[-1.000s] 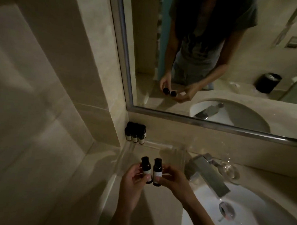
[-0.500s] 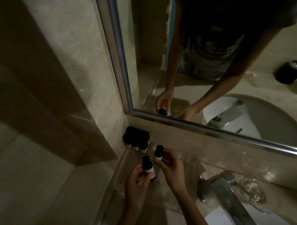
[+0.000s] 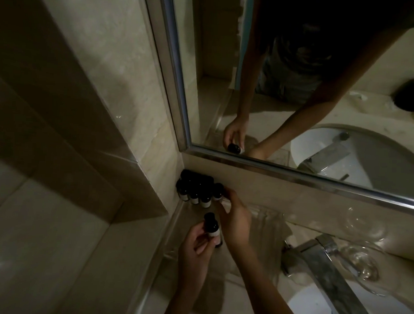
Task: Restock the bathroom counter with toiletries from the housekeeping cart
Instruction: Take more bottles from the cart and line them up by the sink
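Standing the end bottle at the right of the cluster of bottles with the right hand, pinched at its side by curled fingertips, probably to seat it upright against its neighbours before letting go. Packed tight into the counter corner under the mirror, presumably for tidiness, well apart from the tap and basin. Gripping a spare bottle upright in the left hand, thumb and fingers clamped round its body, just in front of the cluster, likely next in line. Impossible to tell about the end bottle: down on the counter or not.
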Available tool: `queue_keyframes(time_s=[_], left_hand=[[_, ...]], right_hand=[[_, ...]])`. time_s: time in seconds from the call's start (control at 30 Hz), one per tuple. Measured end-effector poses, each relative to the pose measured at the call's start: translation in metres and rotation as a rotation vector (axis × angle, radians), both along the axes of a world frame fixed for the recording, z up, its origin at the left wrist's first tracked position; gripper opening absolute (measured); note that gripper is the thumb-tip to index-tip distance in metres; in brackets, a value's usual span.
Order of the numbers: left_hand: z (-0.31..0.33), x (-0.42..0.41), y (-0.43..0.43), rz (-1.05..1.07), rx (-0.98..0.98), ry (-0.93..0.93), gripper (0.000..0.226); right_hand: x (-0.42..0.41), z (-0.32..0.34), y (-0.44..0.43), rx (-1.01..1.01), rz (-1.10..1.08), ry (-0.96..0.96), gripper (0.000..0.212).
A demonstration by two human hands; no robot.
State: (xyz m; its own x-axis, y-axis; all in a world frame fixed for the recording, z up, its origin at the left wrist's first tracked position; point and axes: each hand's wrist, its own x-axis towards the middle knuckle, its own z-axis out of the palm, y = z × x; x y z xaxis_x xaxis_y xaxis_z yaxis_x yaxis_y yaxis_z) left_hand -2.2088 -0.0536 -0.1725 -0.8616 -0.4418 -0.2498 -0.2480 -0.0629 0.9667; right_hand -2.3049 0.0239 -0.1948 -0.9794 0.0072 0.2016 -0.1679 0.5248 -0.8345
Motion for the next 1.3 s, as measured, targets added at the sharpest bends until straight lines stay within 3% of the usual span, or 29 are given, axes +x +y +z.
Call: queue_keyframes(time_s=[0.37, 0.57, 0.73, 0.9, 1.17, 1.3], left_hand=[[0.006, 0.005, 0.0, -0.006, 0.018, 0.022, 0.037], [0.003, 0.007, -0.012, -0.031, -0.028, 0.013, 0.038], [0.0, 0.004, -0.017, -0.038, 0.039, 0.003, 0.039], [-0.003, 0.008, -0.022, -0.049, 0.071, 0.005, 0.047], [-0.002, 0.013, -0.022, -0.141, -0.042, 0.034, 0.044], [-0.005, 0.012, -0.019, -0.137, -0.061, 0.04, 0.048]], right_hand=[[0.0, 0.004, -0.002, -0.115, -0.101, -0.006, 0.026], [0.002, 0.008, 0.012, -0.17, 0.018, -0.068, 0.033], [0.039, 0.015, 0.03, -0.357, 0.23, -0.282, 0.022], [0.069, 0.01, 0.033, -0.294, 0.369, -0.286, 0.034], [0.06, 0.011, 0.029, -0.197, 0.36, -0.24, 0.031], [0.053, 0.01, 0.029, -0.17, 0.231, -0.192, 0.034]])
